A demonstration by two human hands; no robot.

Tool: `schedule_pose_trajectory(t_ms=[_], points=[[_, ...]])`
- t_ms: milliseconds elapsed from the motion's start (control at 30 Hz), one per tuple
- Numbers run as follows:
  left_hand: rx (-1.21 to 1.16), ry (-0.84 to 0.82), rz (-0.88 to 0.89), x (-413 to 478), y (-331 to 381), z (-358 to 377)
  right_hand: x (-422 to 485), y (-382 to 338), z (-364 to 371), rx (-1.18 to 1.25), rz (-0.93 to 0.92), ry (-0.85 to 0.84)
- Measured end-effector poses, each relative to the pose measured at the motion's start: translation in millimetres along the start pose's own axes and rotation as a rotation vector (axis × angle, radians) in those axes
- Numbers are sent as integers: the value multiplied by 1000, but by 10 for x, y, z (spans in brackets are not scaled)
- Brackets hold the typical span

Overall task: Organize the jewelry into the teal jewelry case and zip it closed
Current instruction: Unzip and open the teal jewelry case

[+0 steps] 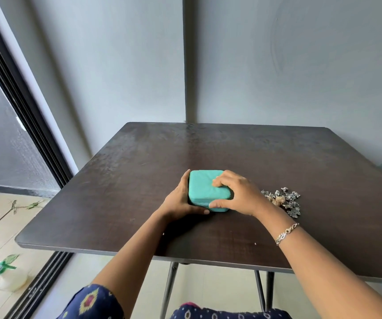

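- Head camera, and both hands are on the one teal jewelry case (202, 185): two hands, one case.
- Left hand (180, 201) cups the case's left side, fingers (185, 180) running up along that wall, thumb (199, 211) laid along the bottom of the near face. It's clasped on, not hovering.
- Right hand (236, 194) grips the near right corner, curled fingertips (217, 181) pressing down on the lid and its thumb (216, 204) flat against the front face. The two thumbs almost meet there.
- The case sits lid down, flat on the table (139, 180), roughly mid-width and toward the near half. Whether the zip is run fully round, I cannot tell.
- One bracelet (286, 233), a silver-coloured chain, rides on the right wrist.
- Just past that wrist, to the right of the case and apart from it, lies one heap of jewelry (284, 200): dark silver leafy pieces tangled with a golden one. Too knotted to count the pieces.
- One dark brown square table carries the lot, with thin metal legs (169, 288) showing under its near edge.
- Bottom of the view: a navy patterned sleeve (93, 302) on the left arm.
- Down on the floor at left, one pale plastic bottle (10, 277) with a green label, beside the dark door track (40, 284).
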State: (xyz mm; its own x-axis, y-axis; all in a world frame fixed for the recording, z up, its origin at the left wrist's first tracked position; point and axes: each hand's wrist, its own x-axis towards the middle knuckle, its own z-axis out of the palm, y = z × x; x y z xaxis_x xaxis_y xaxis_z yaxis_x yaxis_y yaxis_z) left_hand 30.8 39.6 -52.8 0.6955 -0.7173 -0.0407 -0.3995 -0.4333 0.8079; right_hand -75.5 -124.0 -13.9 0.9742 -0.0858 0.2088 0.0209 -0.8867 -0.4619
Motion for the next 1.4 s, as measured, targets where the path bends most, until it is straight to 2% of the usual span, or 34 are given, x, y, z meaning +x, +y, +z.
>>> schedule_pose_trajectory(t_ms=[333, 533, 900, 1300, 1400], points=[[-33, 7, 39, -32, 35, -16, -7, 19, -3, -178, -81, 41], [-37, 13, 24, -36, 51, -25, 41, -26, -122, -186, -75, -38], [-92, 12, 55, -30, 15, -7, 453, -2, -417, 173, -35, 69], [-78, 14, 97, 16, -60, 0, 1083, 372, -388, 317, 170, 291], [-75, 17, 95, 17, -63, -2, 1145, 441, -327, 298, 228, 303]])
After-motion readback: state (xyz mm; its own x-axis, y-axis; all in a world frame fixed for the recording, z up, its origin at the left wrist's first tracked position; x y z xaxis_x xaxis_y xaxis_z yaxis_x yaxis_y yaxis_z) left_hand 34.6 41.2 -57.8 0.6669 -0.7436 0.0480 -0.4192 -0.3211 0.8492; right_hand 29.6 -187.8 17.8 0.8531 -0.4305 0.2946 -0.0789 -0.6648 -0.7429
